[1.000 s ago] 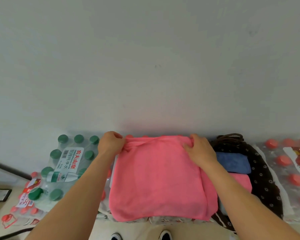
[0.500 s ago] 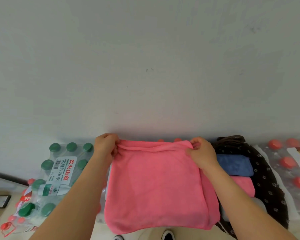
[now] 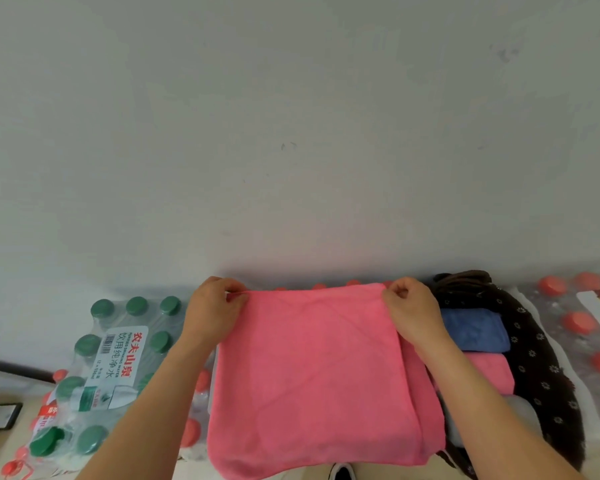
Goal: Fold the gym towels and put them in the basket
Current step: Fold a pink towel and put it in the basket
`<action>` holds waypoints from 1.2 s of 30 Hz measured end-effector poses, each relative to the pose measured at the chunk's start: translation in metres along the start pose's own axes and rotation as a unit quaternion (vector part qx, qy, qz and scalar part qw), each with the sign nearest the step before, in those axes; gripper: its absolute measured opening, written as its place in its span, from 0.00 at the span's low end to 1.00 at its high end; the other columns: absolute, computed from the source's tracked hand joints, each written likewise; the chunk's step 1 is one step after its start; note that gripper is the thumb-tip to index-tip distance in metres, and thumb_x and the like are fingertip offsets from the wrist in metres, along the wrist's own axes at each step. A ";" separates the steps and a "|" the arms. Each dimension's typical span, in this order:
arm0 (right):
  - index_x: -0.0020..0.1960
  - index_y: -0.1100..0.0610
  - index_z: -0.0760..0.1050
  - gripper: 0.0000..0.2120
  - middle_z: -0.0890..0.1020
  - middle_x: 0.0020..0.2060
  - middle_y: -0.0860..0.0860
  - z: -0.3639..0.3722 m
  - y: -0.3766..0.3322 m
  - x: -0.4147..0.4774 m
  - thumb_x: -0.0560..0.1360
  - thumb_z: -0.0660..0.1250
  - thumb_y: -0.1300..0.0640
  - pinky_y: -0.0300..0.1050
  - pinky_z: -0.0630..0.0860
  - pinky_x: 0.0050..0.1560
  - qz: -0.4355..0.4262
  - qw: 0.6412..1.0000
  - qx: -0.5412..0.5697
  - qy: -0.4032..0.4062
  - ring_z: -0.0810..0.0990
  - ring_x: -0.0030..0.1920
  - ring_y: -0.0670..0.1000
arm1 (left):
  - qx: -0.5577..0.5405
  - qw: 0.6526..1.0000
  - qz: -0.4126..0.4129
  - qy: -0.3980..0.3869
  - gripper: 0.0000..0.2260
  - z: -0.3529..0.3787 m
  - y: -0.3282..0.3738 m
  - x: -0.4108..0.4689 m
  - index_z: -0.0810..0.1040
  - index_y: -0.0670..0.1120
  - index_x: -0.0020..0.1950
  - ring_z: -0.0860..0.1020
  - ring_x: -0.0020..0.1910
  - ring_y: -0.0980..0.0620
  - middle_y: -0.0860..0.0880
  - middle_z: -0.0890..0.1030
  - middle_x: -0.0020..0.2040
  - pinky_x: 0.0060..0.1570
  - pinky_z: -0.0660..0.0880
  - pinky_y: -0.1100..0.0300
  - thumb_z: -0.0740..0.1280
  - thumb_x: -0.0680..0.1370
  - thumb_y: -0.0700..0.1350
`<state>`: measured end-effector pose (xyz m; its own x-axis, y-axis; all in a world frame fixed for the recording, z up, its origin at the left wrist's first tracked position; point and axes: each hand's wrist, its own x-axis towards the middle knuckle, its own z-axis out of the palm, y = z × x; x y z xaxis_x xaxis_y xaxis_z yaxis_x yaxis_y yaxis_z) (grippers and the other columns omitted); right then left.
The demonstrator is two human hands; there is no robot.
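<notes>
Two far corners of the pink towel (image 3: 312, 375) are pinched, one by the left hand (image 3: 215, 306), one by the right hand (image 3: 409, 306). Its edge, slack a moment ago, now runs taut (likely squared for the next fold), just beside the basket (image 3: 534, 341).

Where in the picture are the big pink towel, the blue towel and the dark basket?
big pink towel (image 3: 312, 375), head view, middle of its top layer.
blue towel (image 3: 471, 329), head view, centre of its folded upper face.
dark basket (image 3: 534, 358), head view, its flowered right wall.
</notes>
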<state>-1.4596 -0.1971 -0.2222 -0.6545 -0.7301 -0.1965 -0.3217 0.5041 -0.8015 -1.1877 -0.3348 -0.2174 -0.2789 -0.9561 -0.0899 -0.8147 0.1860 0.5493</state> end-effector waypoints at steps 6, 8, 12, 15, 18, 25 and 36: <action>0.40 0.56 0.74 0.05 0.79 0.34 0.46 -0.005 -0.007 -0.020 0.75 0.66 0.60 0.43 0.70 0.39 -0.076 0.997 0.002 0.007 0.77 0.37 0.48 | 0.021 0.992 0.114 0.054 0.16 0.011 0.042 -0.013 0.82 0.46 0.54 0.76 0.52 0.45 0.46 0.80 0.54 0.54 0.72 0.56 0.65 0.70 0.33; 0.42 0.56 0.74 0.04 0.79 0.33 0.47 -0.008 -0.008 -0.030 0.76 0.66 0.60 0.44 0.73 0.40 -0.114 0.993 0.025 -0.011 0.78 0.36 0.49 | -0.029 0.977 0.209 -0.010 0.19 0.024 0.082 -0.022 0.80 0.46 0.59 0.75 0.55 0.48 0.48 0.80 0.58 0.59 0.68 0.62 0.67 0.69 0.38; 0.43 0.54 0.73 0.05 0.80 0.34 0.48 -0.015 -0.008 -0.041 0.76 0.66 0.61 0.45 0.74 0.40 -0.161 0.984 0.064 -0.052 0.79 0.37 0.50 | -0.061 0.956 0.248 -0.145 0.23 0.050 0.141 -0.020 0.71 0.47 0.69 0.72 0.60 0.53 0.50 0.77 0.61 0.63 0.65 0.65 0.69 0.74 0.42; 0.43 0.53 0.75 0.05 0.80 0.35 0.47 -0.017 0.000 -0.038 0.75 0.67 0.63 0.42 0.75 0.41 -0.147 0.985 0.080 -0.031 0.79 0.38 0.48 | -0.070 0.948 0.245 -0.188 0.09 0.055 0.156 -0.012 0.81 0.45 0.51 0.75 0.42 0.61 0.51 0.81 0.45 0.48 0.71 0.63 0.69 0.73 0.39; 0.48 0.52 0.77 0.06 0.81 0.40 0.43 -0.025 0.017 -0.025 0.75 0.67 0.62 0.39 0.75 0.49 -0.069 0.992 0.096 0.035 0.79 0.44 0.43 | -0.094 0.951 0.221 -0.195 0.08 0.059 0.157 -0.004 0.79 0.50 0.39 0.74 0.34 0.67 0.55 0.80 0.36 0.38 0.69 0.72 0.71 0.70 0.37; 0.61 0.54 0.76 0.16 0.78 0.48 0.50 -0.036 0.027 -0.011 0.73 0.68 0.60 0.41 0.74 0.52 -0.019 0.999 0.029 0.017 0.77 0.45 0.46 | -0.151 0.939 0.166 -0.261 0.06 0.072 0.151 0.003 0.82 0.51 0.40 0.77 0.34 0.61 0.55 0.82 0.35 0.41 0.74 0.63 0.73 0.72 0.39; 0.32 0.59 0.69 0.14 0.68 0.29 0.52 -0.030 0.004 -0.052 0.75 0.67 0.59 0.43 0.62 0.32 0.013 0.958 0.233 -0.169 0.65 0.31 0.47 | -0.225 0.938 0.131 -0.230 0.03 0.074 0.155 0.009 0.80 0.46 0.44 0.68 0.24 0.64 0.59 0.74 0.25 0.29 0.65 0.71 0.69 0.77 0.41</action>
<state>-1.4473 -0.1440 -0.1983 -0.3742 -0.8672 -0.3286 0.0839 0.3212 -0.9433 -1.3538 -0.2978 -0.1946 -0.7137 -0.6732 -0.1936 -0.4183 0.1878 0.8887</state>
